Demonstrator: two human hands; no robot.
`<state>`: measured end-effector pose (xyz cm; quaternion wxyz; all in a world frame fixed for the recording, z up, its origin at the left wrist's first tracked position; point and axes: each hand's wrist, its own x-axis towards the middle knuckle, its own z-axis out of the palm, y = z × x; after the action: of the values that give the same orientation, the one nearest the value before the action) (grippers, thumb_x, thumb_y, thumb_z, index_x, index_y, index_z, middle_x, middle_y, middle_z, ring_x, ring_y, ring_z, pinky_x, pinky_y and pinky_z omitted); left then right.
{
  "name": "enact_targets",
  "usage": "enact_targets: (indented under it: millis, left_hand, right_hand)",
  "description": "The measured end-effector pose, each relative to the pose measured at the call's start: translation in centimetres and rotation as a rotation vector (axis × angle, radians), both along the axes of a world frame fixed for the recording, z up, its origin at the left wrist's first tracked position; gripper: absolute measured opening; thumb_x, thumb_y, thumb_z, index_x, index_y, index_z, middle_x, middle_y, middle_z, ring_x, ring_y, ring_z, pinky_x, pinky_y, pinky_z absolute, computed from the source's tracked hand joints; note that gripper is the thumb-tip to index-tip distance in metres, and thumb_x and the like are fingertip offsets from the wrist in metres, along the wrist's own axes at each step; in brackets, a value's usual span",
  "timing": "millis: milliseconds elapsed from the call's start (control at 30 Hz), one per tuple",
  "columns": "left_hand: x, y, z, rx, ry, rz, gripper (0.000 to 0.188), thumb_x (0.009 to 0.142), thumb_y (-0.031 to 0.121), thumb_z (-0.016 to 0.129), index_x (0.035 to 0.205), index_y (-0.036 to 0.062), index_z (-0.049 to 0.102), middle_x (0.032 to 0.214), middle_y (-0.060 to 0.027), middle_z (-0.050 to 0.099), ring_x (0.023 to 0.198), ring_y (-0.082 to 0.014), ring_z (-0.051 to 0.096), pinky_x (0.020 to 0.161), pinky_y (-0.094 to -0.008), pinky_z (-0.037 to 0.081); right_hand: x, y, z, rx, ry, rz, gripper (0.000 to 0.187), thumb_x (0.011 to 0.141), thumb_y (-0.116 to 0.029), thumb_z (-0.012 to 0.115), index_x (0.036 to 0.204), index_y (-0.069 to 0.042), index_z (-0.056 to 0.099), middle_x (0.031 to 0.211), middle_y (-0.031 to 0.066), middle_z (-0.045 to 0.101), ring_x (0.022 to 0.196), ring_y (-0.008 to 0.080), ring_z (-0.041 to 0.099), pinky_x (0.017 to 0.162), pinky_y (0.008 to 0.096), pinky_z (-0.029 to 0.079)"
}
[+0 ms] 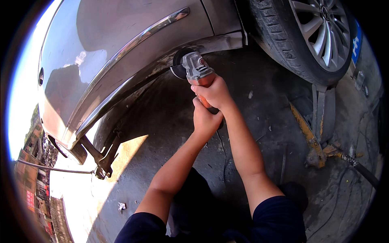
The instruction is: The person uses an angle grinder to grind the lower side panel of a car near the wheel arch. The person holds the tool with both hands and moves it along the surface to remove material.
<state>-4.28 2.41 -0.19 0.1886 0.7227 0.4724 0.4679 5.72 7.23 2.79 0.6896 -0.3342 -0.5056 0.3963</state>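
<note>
Both my hands are closed around an angle grinder point(199, 69) with a grey metal head and an orange-red body. My right hand point(217, 93) wraps the body just behind the head. Lower down, my left hand point(206, 118) grips the rear end of the handle. The grinder's dark disc point(183, 56), partly behind its guard point(178, 72), is at the lower sill point(162, 65) of a grey-brown car point(121, 28). Whether the disc touches the metal or spins, I cannot tell. A dark power cord point(223, 150) trails from the grinder down to the floor.
A wheel point(291, 44) hangs at the upper right, with a metal support point(324, 109) and a yellow jack point(308, 133) under it. Another jack point(104, 162) props the car at the left. A crumpled white scrap point(121, 206) lies on the dark floor point(133, 182).
</note>
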Motion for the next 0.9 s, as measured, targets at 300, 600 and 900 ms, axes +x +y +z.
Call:
enact_targets:
  millis: [300,600,900]
  left_hand:
    - [-0.3,-0.2,0.1,-0.027,-0.012,0.023,0.075,0.077,0.031,0.09,0.121,-0.0052,0.04,0.109,-0.027,0.069,0.103,-0.0402,0.071,0.085,-0.0444,0.055]
    - [-0.9,1.1,-1.0,-0.047,-0.123,-0.099,0.077,0.075,0.025,0.092,0.125,-0.0041,0.041,0.118,-0.0216,0.066,0.11,-0.0293,0.068,0.091,-0.0394,0.053]
    - [1.1,1.7,-2.4,-0.008,-0.35,-0.284,0.085,0.073,0.022,0.093,0.132,-0.0051,0.039,0.124,-0.0242,0.067,0.117,-0.0323,0.069,0.097,-0.0396,0.053]
  right_hand:
    - [-0.5,0.5,0.0,-0.009,0.03,0.078,0.036,0.076,-0.018,0.086,0.104,0.0,0.072,0.096,0.0085,0.076,0.086,0.0172,0.072,0.08,0.0348,0.058]
    - [-0.8,-0.6,0.8,-0.074,-0.159,-0.151,0.052,0.072,-0.029,0.089,0.108,0.003,0.069,0.099,0.0171,0.077,0.091,0.0281,0.076,0.084,0.039,0.058]
    - [-0.4,-2.2,2.2,-0.175,-0.488,-0.4,0.059,0.071,-0.034,0.089,0.11,0.004,0.067,0.1,0.0218,0.076,0.094,0.0373,0.075,0.084,0.0417,0.059]
